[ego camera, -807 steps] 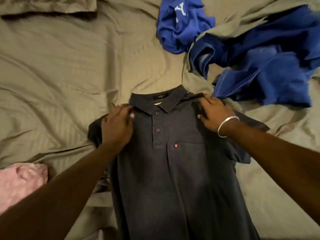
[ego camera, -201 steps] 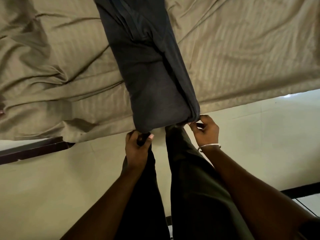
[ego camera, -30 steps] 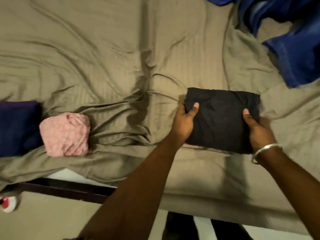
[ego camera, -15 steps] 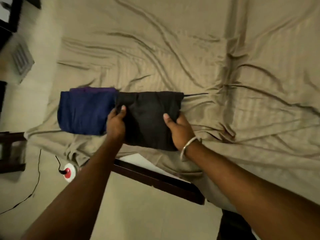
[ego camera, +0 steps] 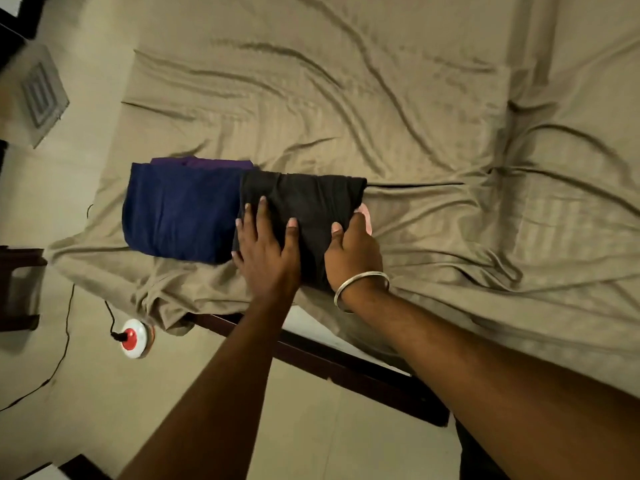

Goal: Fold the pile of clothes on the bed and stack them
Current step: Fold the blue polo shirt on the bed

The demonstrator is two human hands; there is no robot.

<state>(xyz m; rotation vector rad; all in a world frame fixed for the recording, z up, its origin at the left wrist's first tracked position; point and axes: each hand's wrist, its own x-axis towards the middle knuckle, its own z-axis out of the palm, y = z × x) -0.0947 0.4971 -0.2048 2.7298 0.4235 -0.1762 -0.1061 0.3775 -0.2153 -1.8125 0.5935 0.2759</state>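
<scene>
A folded dark grey shirt (ego camera: 304, 209) lies near the bed's front edge, its left edge against a folded navy garment (ego camera: 180, 213). A purple one (ego camera: 204, 163) shows behind the navy one. My left hand (ego camera: 266, 247) presses flat on the shirt's left part, fingers spread and straight. My right hand (ego camera: 353, 251), with a metal bangle at the wrist, holds the shirt's right edge, thumb on top and fingers hidden around the side. A bit of pink cloth (ego camera: 365, 216) peeks out beside that hand.
The olive sheet (ego camera: 415, 116) is wrinkled across the bed. The dark bed frame (ego camera: 346, 368) runs below my arms. On the floor at left lie a white and red round device (ego camera: 133, 337) with a black cable, and a vent grille (ego camera: 41, 95).
The dark shirt has settled beside the navy garment. My left hand went from gripping its left edge to lying flat on top. My right hand stays at the right edge.
</scene>
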